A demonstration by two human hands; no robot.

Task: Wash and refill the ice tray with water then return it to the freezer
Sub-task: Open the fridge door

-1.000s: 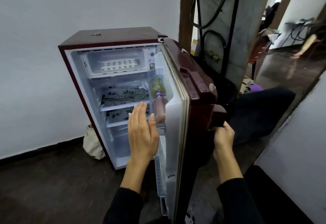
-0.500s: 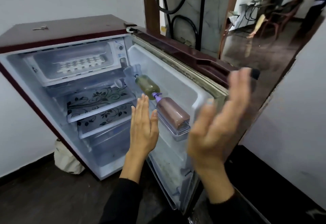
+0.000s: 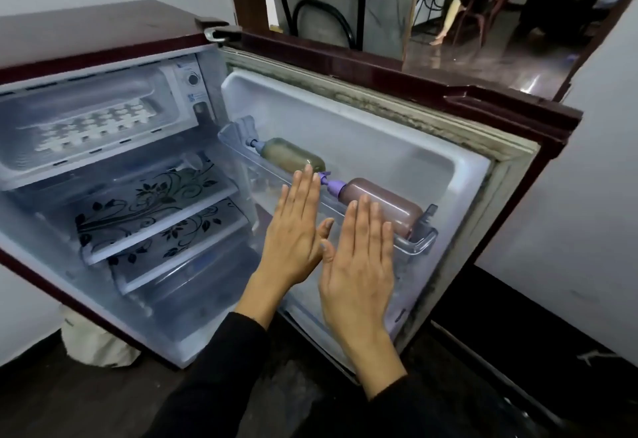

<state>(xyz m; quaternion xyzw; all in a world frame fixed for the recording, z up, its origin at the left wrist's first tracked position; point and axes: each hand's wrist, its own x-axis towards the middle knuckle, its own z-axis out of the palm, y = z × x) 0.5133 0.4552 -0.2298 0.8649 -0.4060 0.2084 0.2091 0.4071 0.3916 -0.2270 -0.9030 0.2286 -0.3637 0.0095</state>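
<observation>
Fridge (image 3: 103, 33) open, both hands empty before it.
Ice tray (image 3: 93, 126) up in the freezer box (image 3: 41, 164), behind its clear flap; two bottles (image 3: 379, 204) lying in the door rack (image 3: 414, 244). Left hand (image 3: 293, 237) and right hand (image 3: 355, 272) held flat, fingers straight, thumbs nearly touching.

fridge (image 3: 103, 33) is cut off on the left, ice tray (image 3: 93, 128) just a hazy shape behind the frosted freezer flap (image 3: 69, 99), and the right hand (image 3: 357, 265) covers part of the brown bottle (image 3: 383, 202).
</observation>
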